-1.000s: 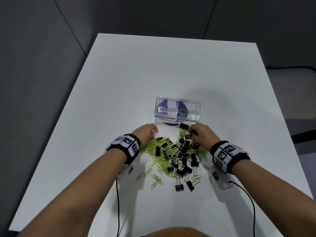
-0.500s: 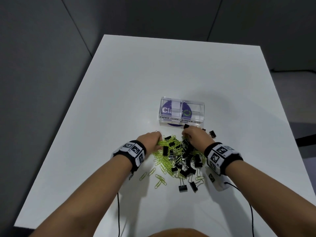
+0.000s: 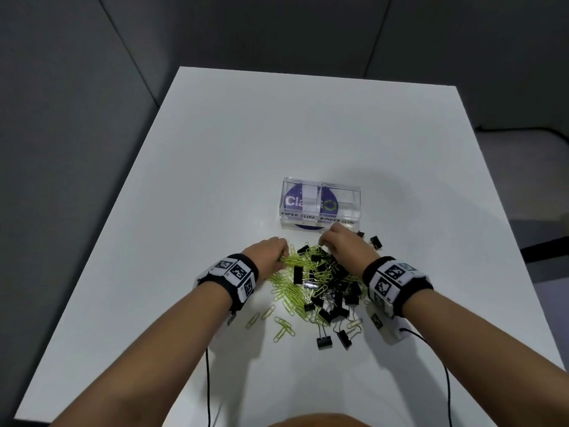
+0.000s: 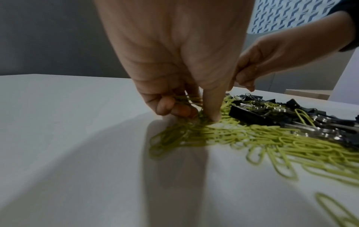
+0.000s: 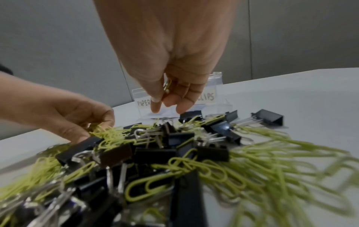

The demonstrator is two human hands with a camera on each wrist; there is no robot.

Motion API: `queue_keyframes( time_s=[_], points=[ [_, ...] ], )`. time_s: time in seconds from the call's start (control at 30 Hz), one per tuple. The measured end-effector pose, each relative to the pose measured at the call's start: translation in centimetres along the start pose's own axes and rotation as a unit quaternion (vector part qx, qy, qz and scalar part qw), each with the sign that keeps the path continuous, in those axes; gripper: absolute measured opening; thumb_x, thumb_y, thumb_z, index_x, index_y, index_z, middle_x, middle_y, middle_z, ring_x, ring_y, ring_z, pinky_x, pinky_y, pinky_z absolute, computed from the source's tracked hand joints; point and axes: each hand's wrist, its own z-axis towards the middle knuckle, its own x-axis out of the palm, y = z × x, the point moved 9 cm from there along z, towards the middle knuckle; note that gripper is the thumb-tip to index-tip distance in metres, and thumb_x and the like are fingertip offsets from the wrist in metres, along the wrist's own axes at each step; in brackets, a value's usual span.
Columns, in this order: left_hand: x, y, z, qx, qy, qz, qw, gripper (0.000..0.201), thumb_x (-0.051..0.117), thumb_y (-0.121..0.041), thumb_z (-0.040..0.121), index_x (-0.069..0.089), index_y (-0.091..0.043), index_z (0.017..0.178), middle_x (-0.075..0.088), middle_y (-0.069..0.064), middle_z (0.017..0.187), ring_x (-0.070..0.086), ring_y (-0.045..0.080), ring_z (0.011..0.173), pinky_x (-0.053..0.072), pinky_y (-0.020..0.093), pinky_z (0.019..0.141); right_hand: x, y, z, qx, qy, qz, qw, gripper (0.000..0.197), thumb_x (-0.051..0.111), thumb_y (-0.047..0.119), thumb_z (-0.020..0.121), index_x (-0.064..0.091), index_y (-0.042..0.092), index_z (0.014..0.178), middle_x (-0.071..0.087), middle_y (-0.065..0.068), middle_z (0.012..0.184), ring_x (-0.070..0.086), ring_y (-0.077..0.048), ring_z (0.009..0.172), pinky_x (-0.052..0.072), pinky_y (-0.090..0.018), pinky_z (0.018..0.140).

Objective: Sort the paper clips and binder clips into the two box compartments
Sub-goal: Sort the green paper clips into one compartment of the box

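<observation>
On the white table (image 3: 215, 149), item one: a clear two-compartment box (image 3: 320, 208), its front labelled "PAPER CLIPS" on the left and "BINDER CLIPS" on the right; both compartments appear to hold no clips.

Item two: a mixed heap just in front of the box, made of yellow-green paper clips (image 3: 288, 286) and black binder clips (image 3: 335, 298). Paper clips lie thickest on the heap's left side, binder clips toward its right. A few stray paper clips and two binder clips lie on the near side of the heap; two more binder clips sit just right of the box's front corner.

Item three: left hand (image 3: 267, 251), at the heap's left edge, fingers curled round a small bunch of paper clips, one finger pointing down into the pile.

Item four: right hand (image 3: 345, 248), at the heap's far edge, close before the box, fingers bent downward, a metal clip tucked against the palm; its kind cannot be told.
</observation>
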Motion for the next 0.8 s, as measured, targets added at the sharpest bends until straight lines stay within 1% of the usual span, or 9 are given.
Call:
queue_keyframes(
  time_s=[0.07,0.13,0.23,0.33,0.4,0.5,0.57,0.67,0.8],
  points=[
    [0.1,-0.1,-0.1,-0.002,0.000,-0.011,1.000,0.039,0.060,-0.025,0.089,0.045,-0.013,0.123,0.051,0.008,0.123,0.055,0.023,0.105,0.044,0.032,0.089,0.5,1.1,0.4,-0.019,0.003,-0.002,1.000,0.021,0.046,0.005,0.093,0.062,0.005,0.107,0.056,-0.012,0.110,0.057,-0.029,0.097,0.046,-0.034,0.083],
    [0.2,-0.4,-0.1,-0.002,-0.009,-0.012,1.000,0.043,0.061,-0.029,0.089,0.044,-0.014,0.126,0.050,0.007,0.125,0.055,0.022,0.107,0.045,0.032,0.091,1.0,1.7,0.8,-0.019,0.008,-0.009,1.000,0.019,0.048,0.007,0.092,0.062,0.005,0.105,0.057,-0.012,0.108,0.056,-0.029,0.099,0.046,-0.035,0.081],
    [0.2,-0.9,0.0,-0.009,-0.028,0.001,1.000,0.040,0.059,-0.030,0.090,0.045,-0.012,0.123,0.050,0.009,0.123,0.055,0.024,0.106,0.044,0.034,0.090,1.9,2.1,1.2,0.000,0.037,-0.017,0.999,0.024,0.047,0.010,0.093,0.058,0.005,0.114,0.057,-0.012,0.114,0.053,-0.028,0.108,0.046,-0.037,0.087],
    [0.2,-0.8,0.2,-0.016,-0.029,0.019,0.999,0.039,0.055,-0.030,0.092,0.047,-0.007,0.123,0.049,0.011,0.122,0.054,0.027,0.107,0.044,0.036,0.090,2.5,1.8,1.0,0.020,0.056,-0.010,0.998,0.030,0.051,0.013,0.092,0.054,0.004,0.121,0.055,-0.015,0.119,0.052,-0.029,0.112,0.043,-0.036,0.093],
    [0.3,-0.7,0.2,-0.012,-0.023,0.029,0.999,0.040,0.053,-0.030,0.093,0.047,-0.006,0.124,0.048,0.012,0.123,0.054,0.028,0.108,0.044,0.036,0.092,2.6,1.5,0.5,0.021,0.055,-0.007,0.998,0.033,0.054,0.015,0.091,0.052,0.005,0.122,0.052,-0.015,0.121,0.053,-0.029,0.110,0.041,-0.033,0.092],
    [0.2,-0.7,0.2,0.003,-0.020,0.043,0.999,0.040,0.051,-0.030,0.094,0.047,-0.006,0.126,0.050,0.012,0.124,0.053,0.028,0.111,0.043,0.034,0.092,2.3,1.1,-0.2,0.020,0.036,0.001,0.999,0.031,0.056,0.016,0.091,0.052,0.004,0.119,0.046,-0.013,0.124,0.056,-0.028,0.101,0.043,-0.030,0.087],
    [0.1,-0.7,0.2,0.008,-0.020,0.050,0.999,0.039,0.051,-0.029,0.095,0.048,-0.006,0.127,0.051,0.012,0.125,0.053,0.027,0.112,0.042,0.033,0.092,2.4,0.8,-0.4,0.033,0.038,0.005,0.999,0.032,0.057,0.016,0.090,0.050,0.004,0.119,0.045,-0.013,0.126,0.055,-0.028,0.103,0.043,-0.031,0.088],
    [0.0,-0.8,0.2,0.013,-0.016,0.059,0.998,0.037,0.050,-0.027,0.095,0.048,-0.007,0.127,0.053,0.012,0.125,0.054,0.027,0.112,0.042,0.033,0.093,2.8,0.2,0.0,0.068,0.065,0.001,0.996,0.035,0.058,0.015,0.089,0.049,0.002,0.121,0.046,-0.015,0.124,0.055,-0.030,0.105,0.043,-0.033,0.089],
    [0.3,-1.2,0.5,0.011,0.008,0.075,0.997,0.034,0.049,-0.025,0.096,0.049,-0.004,0.123,0.053,0.014,0.123,0.053,0.028,0.111,0.042,0.034,0.092,3.1,0.1,0.6,0.096,0.101,-0.025,0.990,0.028,0.055,0.012,0.089,0.051,0.000,0.115,0.047,-0.018,0.123,0.056,-0.034,0.103,0.046,-0.037,0.089]
  ],
)
